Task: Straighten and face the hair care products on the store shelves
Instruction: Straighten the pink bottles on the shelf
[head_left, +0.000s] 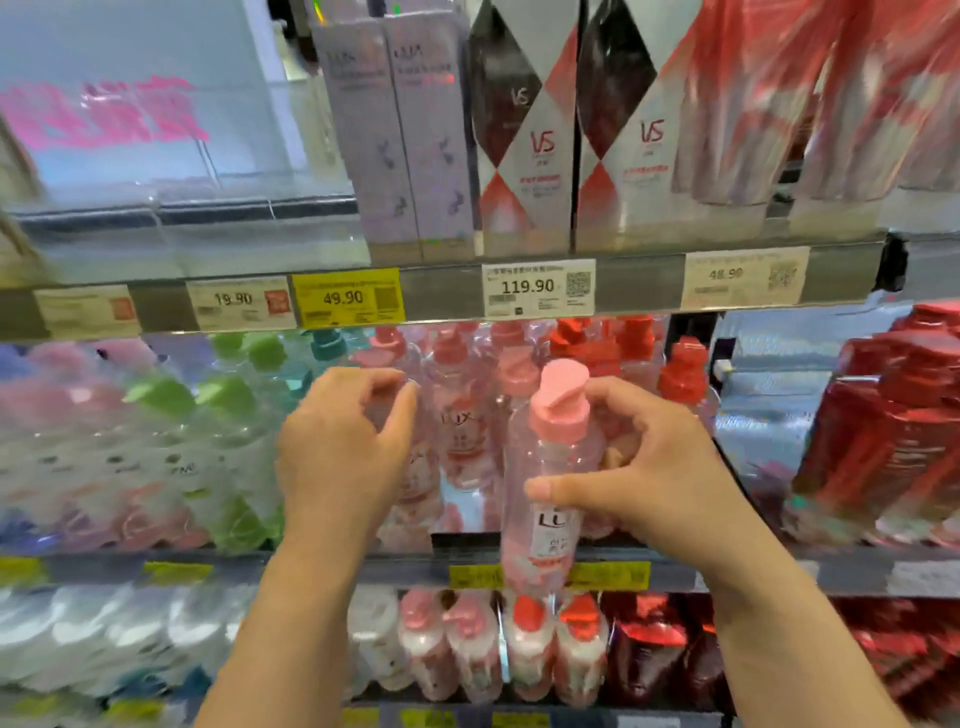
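My right hand (641, 462) grips a clear pink Lux pump bottle (545, 499) with a pink pump cap, held upright in front of the middle shelf's edge, label facing me. My left hand (345, 441) curls around another pink Lux bottle (415, 467) standing in the row on the middle shelf; whether the fingers press it is hard to tell. More pink Lux bottles (462, 415) stand between my hands, further back.
Green-capped bottles (228, 415) and pale pink ones stand left, red bottles (685, 374) and red packs (893, 431) right. Lux and VS boxes (524, 130) fill the upper shelf above price tags (537, 288). Pink and red bottles (498, 644) line the lower shelf.
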